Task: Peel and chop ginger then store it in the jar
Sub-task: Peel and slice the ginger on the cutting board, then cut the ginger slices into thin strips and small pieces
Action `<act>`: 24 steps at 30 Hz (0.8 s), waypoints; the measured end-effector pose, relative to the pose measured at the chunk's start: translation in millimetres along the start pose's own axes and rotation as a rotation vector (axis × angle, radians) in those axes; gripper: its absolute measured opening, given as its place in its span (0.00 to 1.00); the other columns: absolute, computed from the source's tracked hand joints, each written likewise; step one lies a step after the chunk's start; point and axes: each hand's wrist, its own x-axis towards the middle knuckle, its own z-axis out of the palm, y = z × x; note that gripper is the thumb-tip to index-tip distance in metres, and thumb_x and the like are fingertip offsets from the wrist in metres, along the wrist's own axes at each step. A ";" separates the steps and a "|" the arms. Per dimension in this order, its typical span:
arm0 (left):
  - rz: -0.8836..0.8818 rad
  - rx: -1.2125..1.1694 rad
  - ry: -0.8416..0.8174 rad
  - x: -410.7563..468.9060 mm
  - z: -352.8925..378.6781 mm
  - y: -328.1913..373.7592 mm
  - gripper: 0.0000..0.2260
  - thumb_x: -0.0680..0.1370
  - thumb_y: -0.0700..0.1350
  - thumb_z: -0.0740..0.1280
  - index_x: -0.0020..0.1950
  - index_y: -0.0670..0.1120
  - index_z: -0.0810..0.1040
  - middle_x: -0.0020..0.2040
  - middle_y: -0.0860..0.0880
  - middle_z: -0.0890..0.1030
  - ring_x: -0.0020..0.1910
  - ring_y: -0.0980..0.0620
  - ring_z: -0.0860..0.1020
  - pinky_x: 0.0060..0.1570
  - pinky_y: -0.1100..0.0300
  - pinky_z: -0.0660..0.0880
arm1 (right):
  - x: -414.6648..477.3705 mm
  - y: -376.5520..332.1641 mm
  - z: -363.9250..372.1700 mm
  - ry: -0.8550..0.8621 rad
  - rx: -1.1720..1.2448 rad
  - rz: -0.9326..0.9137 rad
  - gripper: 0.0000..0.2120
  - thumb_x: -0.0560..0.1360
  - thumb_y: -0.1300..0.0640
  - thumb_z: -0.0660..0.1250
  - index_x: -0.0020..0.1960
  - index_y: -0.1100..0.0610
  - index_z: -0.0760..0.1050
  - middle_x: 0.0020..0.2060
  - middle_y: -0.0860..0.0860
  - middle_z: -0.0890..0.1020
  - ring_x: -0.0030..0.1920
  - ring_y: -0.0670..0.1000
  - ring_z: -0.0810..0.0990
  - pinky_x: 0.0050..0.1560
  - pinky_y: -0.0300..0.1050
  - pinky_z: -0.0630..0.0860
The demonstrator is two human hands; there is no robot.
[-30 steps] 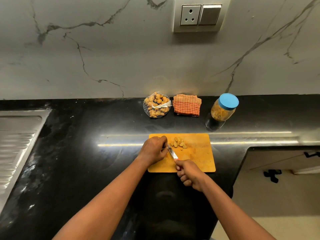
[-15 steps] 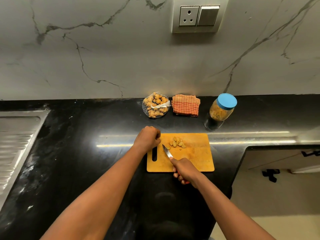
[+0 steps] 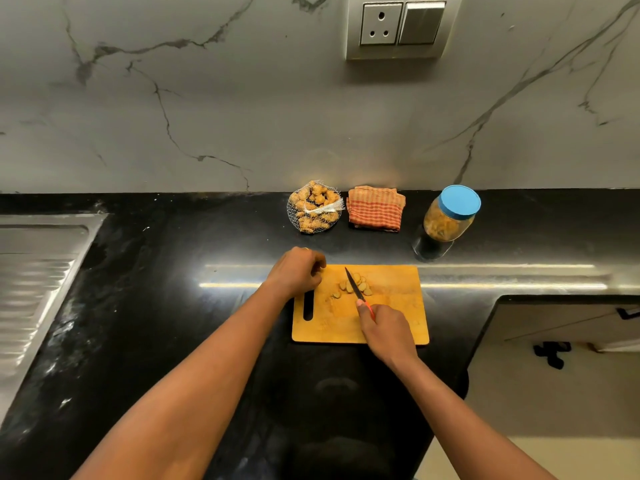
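Several pale ginger slices (image 3: 356,287) lie in a small heap on the wooden chopping board (image 3: 391,327). My right hand (image 3: 384,329) grips a knife (image 3: 354,283) by its red handle, and the dark blade lies across the slices, tip pointing away from me. At the board's far left corner my left hand (image 3: 298,271) rests with its fingers curled, and nothing shows in it. One stray slice (image 3: 335,294) lies left of the heap. The jar (image 3: 448,220) with a blue lid stands behind the board on the right, closed and holding yellowish pieces.
A net bag of whole ginger (image 3: 315,211) and a folded orange checked cloth (image 3: 376,208) sit against the marble wall. A steel sink drainboard (image 3: 38,271) lies at the far left. The black counter ends in a step at the right (image 3: 519,299).
My left hand left the slices and went to the board's far left corner. My right hand slid the knife forward and to the right, onto the heap of slices.
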 end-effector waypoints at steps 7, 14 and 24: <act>-0.023 -0.057 0.027 -1.0 -1.2 -0.9 0.12 0.71 0.43 0.70 0.54 0.50 0.81 0.48 0.51 0.83 0.46 0.53 0.80 0.47 0.55 0.80 | 12.8 17.5 -12.9 0.088 0.025 -0.008 0.26 0.82 0.41 0.56 0.33 0.55 0.73 0.28 0.50 0.77 0.30 0.49 0.75 0.31 0.46 0.68; -0.020 -0.053 0.254 -0.6 5.4 21.8 0.12 0.72 0.50 0.69 0.55 0.51 0.81 0.50 0.52 0.82 0.51 0.53 0.76 0.48 0.59 0.72 | 18.4 27.0 -21.3 0.050 -0.059 0.011 0.24 0.82 0.41 0.55 0.35 0.53 0.75 0.30 0.49 0.78 0.33 0.48 0.78 0.35 0.46 0.75; 0.055 0.055 0.023 17.1 27.9 69.9 0.15 0.73 0.56 0.72 0.56 0.50 0.81 0.52 0.50 0.79 0.53 0.50 0.75 0.47 0.56 0.74 | 20.1 25.1 -25.0 0.004 -0.164 0.042 0.22 0.83 0.42 0.54 0.36 0.52 0.74 0.32 0.48 0.77 0.33 0.47 0.76 0.31 0.43 0.68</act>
